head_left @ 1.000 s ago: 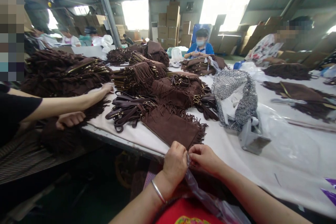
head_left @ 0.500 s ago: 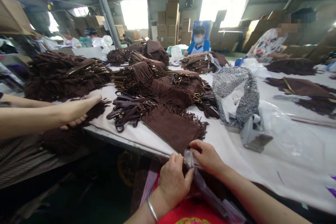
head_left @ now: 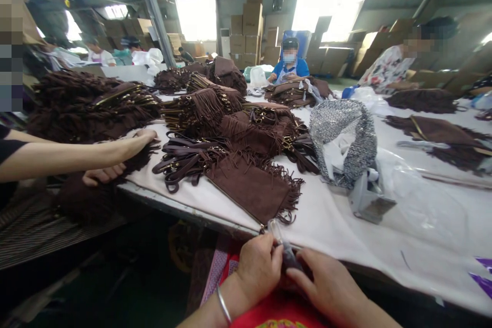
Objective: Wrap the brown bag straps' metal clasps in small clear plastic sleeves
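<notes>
Right hand slides down the clear sleeve

The right hand (head_left: 326, 279) has moved down and nearer to the body since the frame before. Half a second ago it was up by the top of the clear plastic sleeve (head_left: 279, 234). The left hand (head_left: 259, 261) has stayed almost in the same spot.

Nearest of all is the red cloth (head_left: 267, 312) at the person's front. Just past it, the left hand pinches the sleeve near its top, thumb and fingers together. The right hand is curled around the lower, darker part, with its thumb on top. Its far fingers are hidden, so I cannot tell how hard it squeezes. Something dark sits inside the sleeve, but I cannot tell what.

To do this well, I think the left pinch should be firm and the right hand soft. Small, slow pulls in one straight line should keep the thin plastic from tearing or bunching up.

Just beyond the sleeve's tip lies a flat brown bag (head_left: 251, 189) with fringe. One corner is so close that I cannot tell if they touch. Behind it are dark straps (head_left: 184, 156) and a big heap of bags (head_left: 196, 113). Off to the left, a co-worker's arm (head_left: 92, 156) reaches over more brown fringe. Farther back sits a person in blue (head_left: 302, 67), and then tall boxes (head_left: 251, 36).
</notes>
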The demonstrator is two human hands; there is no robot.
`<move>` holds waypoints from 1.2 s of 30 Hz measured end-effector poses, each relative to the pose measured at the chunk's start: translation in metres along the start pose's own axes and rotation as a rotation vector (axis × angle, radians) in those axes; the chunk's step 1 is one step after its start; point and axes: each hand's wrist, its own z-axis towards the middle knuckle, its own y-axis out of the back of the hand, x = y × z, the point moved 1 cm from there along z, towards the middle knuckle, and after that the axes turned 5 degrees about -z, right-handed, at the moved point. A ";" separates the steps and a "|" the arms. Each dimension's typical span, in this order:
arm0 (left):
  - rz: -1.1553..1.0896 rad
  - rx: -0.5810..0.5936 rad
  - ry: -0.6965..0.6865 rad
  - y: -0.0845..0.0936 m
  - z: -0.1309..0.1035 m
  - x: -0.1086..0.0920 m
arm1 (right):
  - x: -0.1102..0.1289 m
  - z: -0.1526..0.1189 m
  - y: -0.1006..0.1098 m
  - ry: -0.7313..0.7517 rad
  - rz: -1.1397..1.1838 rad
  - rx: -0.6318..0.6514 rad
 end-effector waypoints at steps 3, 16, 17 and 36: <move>-0.046 0.026 -0.064 0.000 0.005 -0.004 | -0.005 -0.014 -0.015 -0.036 0.152 0.069; 0.345 -0.156 -0.241 0.023 0.046 0.014 | -0.004 0.000 -0.015 -0.347 1.294 0.246; 0.370 -0.139 -0.253 0.022 0.052 0.016 | -0.004 -0.001 -0.016 -0.353 1.338 0.254; 0.256 0.213 -0.063 0.046 0.133 0.022 | -0.012 0.037 -0.011 -0.472 1.774 0.376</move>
